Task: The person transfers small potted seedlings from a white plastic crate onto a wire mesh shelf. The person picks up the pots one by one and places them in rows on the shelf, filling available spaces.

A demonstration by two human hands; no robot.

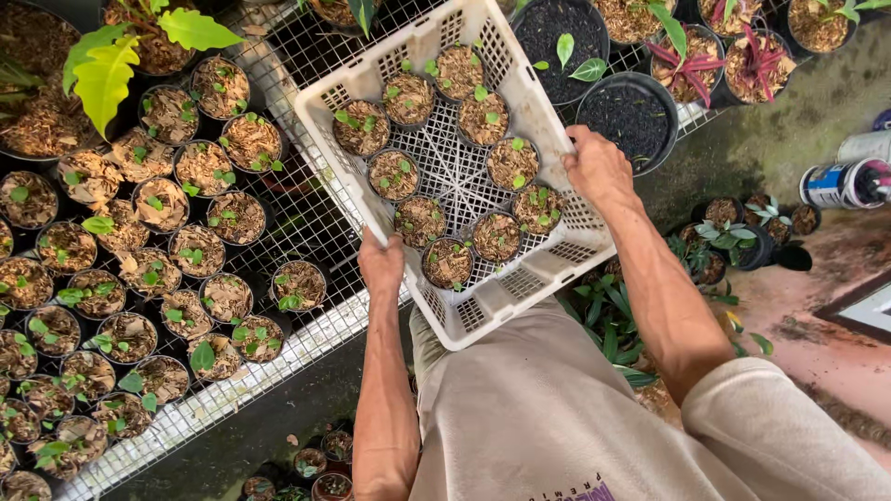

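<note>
Left hand (381,264) grips near-left rim of white perforated plastic crate (445,172), fingers curled shut on edge. Right hand (597,167) clamps right rim, fingers closed over it. Crate held tilted above wire-mesh tabletop (306,223), carrying small black seedling pots (419,221). More small black potted seedlings (148,269) crowd tabletop at left.

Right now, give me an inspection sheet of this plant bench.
Surface: wire mesh bench, packed on its left with small pots of seedlings.
Job's things: white plastic crate, tilted, holding about eleven small seedling pots.
Clutter: two spray cans lying on the ground at right.
Grippers: left hand grips the crate's left rim; right hand grips its right rim.
Cables: nothing seen.
Surroundings: larger black pots behind the crate; wet concrete ground with more pots.
</note>
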